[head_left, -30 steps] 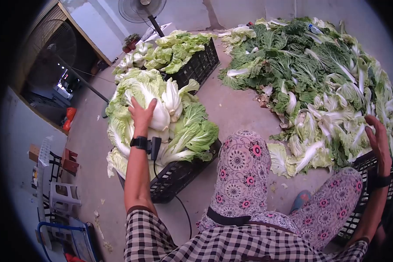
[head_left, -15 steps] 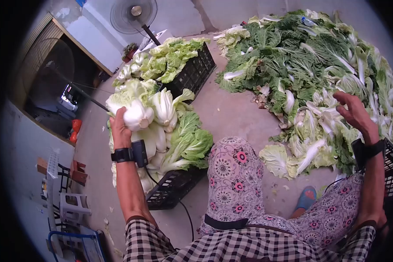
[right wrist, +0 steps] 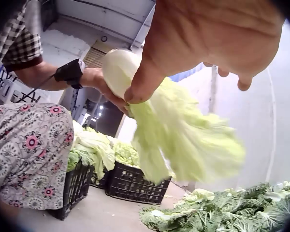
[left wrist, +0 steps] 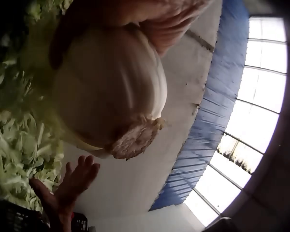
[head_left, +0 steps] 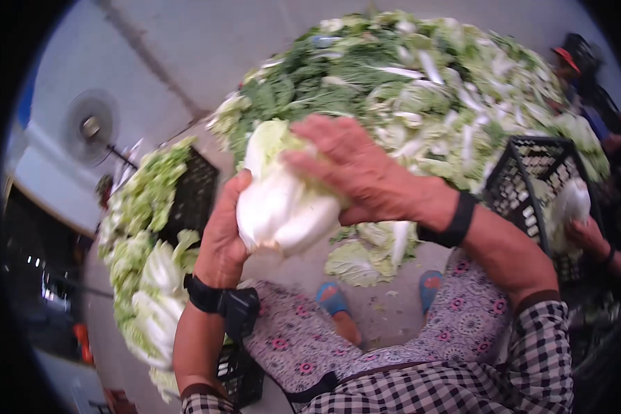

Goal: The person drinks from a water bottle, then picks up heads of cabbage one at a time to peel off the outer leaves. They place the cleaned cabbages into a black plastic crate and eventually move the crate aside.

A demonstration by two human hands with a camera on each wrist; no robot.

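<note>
A pale napa cabbage (head_left: 286, 200) is held up over the lap, its cut root end toward the body. The left hand (head_left: 222, 224) grips it from the left side, and in the left wrist view the cabbage (left wrist: 116, 92) hangs below that hand with its brown stump (left wrist: 135, 140) showing. Over the cabbage's upper right side lies the right hand (head_left: 366, 169), blurred, fingers extended. In the right wrist view the right hand (right wrist: 210, 43) has its thumb at the cabbage leaves (right wrist: 179, 130), with the other fingers spread away; the left hand (right wrist: 106, 87) holds the white base.
A large heap of loose leaves (head_left: 386, 90) lies ahead. Crates of cabbages (head_left: 196, 190) stand at left, a black crate (head_left: 531, 179) at right. Beside it another person's hand (head_left: 590, 238) holds a cabbage. A fan (head_left: 91, 127) stands at back left.
The left hand has lifted a cabbage from the left crate and brought it in front of the body. From the right, the right hand has come across to it. The head view has turned rightward.
</note>
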